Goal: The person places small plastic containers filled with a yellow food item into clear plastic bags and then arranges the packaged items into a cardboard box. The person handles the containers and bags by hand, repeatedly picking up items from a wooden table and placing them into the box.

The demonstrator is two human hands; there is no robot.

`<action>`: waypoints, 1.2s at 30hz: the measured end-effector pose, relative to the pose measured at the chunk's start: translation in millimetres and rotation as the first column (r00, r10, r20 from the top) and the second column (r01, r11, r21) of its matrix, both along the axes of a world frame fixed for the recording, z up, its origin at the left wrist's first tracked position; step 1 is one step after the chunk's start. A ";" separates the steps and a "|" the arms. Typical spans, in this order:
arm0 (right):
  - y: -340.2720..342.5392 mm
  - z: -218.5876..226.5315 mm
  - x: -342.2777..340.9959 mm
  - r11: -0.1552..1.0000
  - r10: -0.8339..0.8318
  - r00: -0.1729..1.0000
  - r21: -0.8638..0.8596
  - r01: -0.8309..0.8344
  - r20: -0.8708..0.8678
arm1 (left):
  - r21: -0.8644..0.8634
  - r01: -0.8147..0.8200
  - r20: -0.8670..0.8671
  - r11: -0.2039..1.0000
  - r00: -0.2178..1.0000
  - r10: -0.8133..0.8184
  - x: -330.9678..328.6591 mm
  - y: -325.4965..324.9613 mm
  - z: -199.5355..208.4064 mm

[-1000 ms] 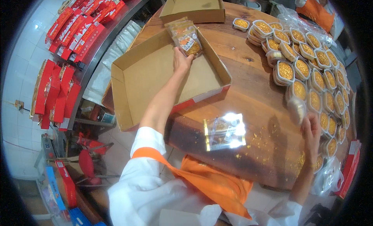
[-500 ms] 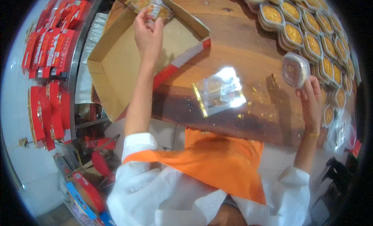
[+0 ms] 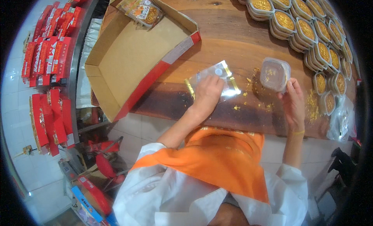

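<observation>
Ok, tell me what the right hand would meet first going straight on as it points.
Past the clear container it holds, the right hand would probably meet the stacked filled tubs, though depth is unclear.

Clear tub (image 3: 274,73) in right hand (image 3: 293,101); gold-edged clear pouch (image 3: 228,86) under left hand (image 3: 209,92).

Left head-worn fisheye, steeply downward, near above the wooden table (image 3: 229,35).
</observation>
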State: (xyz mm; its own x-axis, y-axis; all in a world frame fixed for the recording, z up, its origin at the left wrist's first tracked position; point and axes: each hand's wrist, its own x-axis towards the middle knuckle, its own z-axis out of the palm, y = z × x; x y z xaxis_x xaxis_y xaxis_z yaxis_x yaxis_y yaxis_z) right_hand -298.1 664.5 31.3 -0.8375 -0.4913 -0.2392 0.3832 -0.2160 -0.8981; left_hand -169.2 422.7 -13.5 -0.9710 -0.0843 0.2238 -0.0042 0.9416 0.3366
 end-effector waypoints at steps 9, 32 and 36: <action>-33.2 -16.3 19.9 0.978 -0.002 0.969 -0.201 0.053 0.245 | 0.324 -0.106 -0.190 0.940 0.966 0.174 17.0 8.8 -9.3; -54.5 -36.0 66.7 0.985 0.056 0.918 -0.170 0.013 0.392 | 0.519 -0.057 -0.261 0.853 0.939 0.222 20.5 7.3 -16.4; -54.3 -34.4 66.9 0.987 0.066 0.932 -0.163 -0.008 0.357 | 0.352 0.044 -0.335 0.935 0.939 0.082 15.7 6.2 -5.3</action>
State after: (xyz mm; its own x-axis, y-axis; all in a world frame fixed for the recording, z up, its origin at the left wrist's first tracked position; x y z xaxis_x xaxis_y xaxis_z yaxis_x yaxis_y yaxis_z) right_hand -231.3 610.2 -3.1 -0.6900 -0.5757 -0.4387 0.6844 -0.3218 -0.6542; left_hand -153.6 428.9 -18.8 -0.8388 -0.2352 0.4909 0.1527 0.7639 0.6270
